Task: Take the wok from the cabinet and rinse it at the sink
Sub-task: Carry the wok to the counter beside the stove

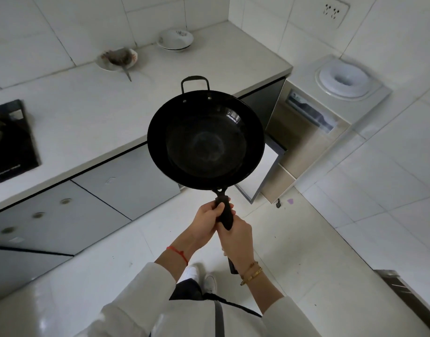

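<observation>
A black wok (205, 139) with a small loop handle at its far rim hangs in the air in front of the white counter's edge. Both hands grip its long black handle: my left hand (207, 221) wraps the part nearer the pan, and my right hand (235, 237) grips further down, with the handle's end showing below the wrist. The wok's inside looks empty and faces up. Behind the wok, a cabinet door (260, 175) stands open. No sink is in view.
The white counter (92, 117) carries a dirty bowl with a utensil (117, 59), a white bowl (176, 40) and a black hob (9, 142) at the left. A water dispenser (330, 98) stands right of the counter. The floor is white tile.
</observation>
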Motion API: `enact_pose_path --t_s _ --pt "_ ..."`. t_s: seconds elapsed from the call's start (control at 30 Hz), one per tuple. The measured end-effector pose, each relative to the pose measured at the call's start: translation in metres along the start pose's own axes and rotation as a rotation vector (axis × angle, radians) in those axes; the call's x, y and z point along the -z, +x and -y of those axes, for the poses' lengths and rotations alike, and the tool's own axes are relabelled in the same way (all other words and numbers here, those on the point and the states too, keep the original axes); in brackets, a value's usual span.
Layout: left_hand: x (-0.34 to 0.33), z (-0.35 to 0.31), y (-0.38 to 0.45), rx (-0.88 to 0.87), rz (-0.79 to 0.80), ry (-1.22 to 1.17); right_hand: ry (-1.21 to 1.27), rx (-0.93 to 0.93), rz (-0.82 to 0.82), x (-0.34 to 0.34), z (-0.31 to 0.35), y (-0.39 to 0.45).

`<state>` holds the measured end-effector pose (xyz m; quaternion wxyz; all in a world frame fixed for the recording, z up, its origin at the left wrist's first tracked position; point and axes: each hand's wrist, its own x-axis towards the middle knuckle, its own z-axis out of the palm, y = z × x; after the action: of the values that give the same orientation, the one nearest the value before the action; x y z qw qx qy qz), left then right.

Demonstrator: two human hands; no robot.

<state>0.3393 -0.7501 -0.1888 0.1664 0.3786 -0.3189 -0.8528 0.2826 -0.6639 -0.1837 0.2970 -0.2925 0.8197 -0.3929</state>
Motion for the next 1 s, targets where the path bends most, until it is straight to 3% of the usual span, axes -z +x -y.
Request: enact_pose_path --t_s 0.43,1.0 --pt "0.054 -0.014 -0.061 -0.150 -0.151 -0.099 -0.013 0.094 0.204 -0.046 0.035 -0.031" --pt "0.133 -0.006 -0.159 -0.415 -0.573 -0.378 -0.181 0.370 0.693 -0.124 0.081 -0.078"
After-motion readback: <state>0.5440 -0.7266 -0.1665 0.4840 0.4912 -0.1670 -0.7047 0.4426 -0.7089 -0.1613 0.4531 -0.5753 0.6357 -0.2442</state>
